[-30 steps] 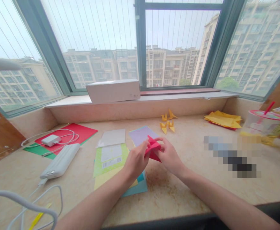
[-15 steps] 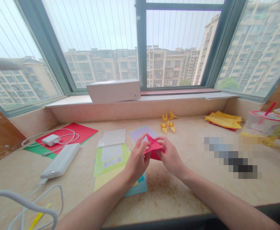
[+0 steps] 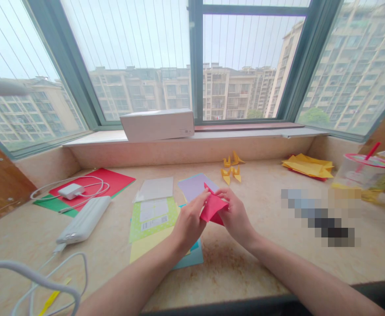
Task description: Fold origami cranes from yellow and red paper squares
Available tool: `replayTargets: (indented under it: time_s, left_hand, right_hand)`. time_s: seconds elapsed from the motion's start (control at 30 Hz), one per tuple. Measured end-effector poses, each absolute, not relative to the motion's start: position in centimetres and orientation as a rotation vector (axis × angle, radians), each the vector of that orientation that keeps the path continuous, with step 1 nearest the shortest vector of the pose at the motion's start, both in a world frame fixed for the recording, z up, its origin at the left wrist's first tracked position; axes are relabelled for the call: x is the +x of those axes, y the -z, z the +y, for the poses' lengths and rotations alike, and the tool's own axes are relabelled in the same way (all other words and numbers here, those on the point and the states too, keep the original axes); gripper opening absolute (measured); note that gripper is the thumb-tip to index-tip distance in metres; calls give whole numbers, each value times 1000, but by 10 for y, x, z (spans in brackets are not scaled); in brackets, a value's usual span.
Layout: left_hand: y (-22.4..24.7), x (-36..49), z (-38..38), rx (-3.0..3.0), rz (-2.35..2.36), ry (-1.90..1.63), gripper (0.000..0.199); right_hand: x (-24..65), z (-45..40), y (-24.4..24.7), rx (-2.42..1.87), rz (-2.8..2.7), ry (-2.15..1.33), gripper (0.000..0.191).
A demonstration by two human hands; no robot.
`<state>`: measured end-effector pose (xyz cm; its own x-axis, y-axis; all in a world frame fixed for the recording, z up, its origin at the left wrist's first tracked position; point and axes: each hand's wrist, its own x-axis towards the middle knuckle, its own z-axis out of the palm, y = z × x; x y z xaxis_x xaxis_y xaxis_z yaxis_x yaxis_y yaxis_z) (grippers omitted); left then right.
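Between my two hands is a partly folded piece of red origami paper (image 3: pixel 214 208), held just above the counter. My left hand (image 3: pixel 191 216) grips its left side, fingers along the upper edge. My right hand (image 3: pixel 234 211) pinches the right side between thumb and fingers. A point of the paper sticks up at the top, and a flat flap faces me. Beyond the hands, several folded yellow paper cranes (image 3: pixel 231 170) stand on the counter. Purple paper (image 3: pixel 195 184) lies just behind my left hand, and a green-patterned paper packet (image 3: pixel 154 217) lies to its left.
A white power bank (image 3: pixel 84 219) with cables lies left, near red paper (image 3: pixel 118 179). At the right are yellow paper sheets (image 3: pixel 307 166) and a plastic cup with a straw (image 3: pixel 360 173). A white box (image 3: pixel 157 125) sits on the windowsill. A blurred patch covers something at right.
The red paper has turned in my hands, so its front flap now shows flatter and wider. My left fingers have shifted from a curled hold to lying along its upper edge.
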<state>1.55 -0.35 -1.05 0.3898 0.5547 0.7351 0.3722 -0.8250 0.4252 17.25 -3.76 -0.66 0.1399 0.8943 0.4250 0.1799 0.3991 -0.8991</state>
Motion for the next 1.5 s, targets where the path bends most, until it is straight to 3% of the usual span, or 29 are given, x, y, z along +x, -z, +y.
replayTargets:
  time_s: [0.37,0.67,1.0,1.27,1.5]
  left_hand:
    - [-3,14,-4,2295,839,-1478,27]
    - [2,22,-10,1722,669,-1292,20]
    - [-9,16,-10,2018,690,-1317,21]
    - [-4,21,-8,1786,807,-1272,23]
    - [-2,20,-4,1566,811,-1270,24]
  right_hand:
    - [180,-39,2,-1116,-1627,-103,30]
    - [183,-39,4,-996,-1666,-150,26]
    - [184,-40,-2,-1037,-1552,-165,16]
    - [179,-43,0,-1097,-1497,-358,15]
    - [182,-46,-5,-926,-1723,-338,38]
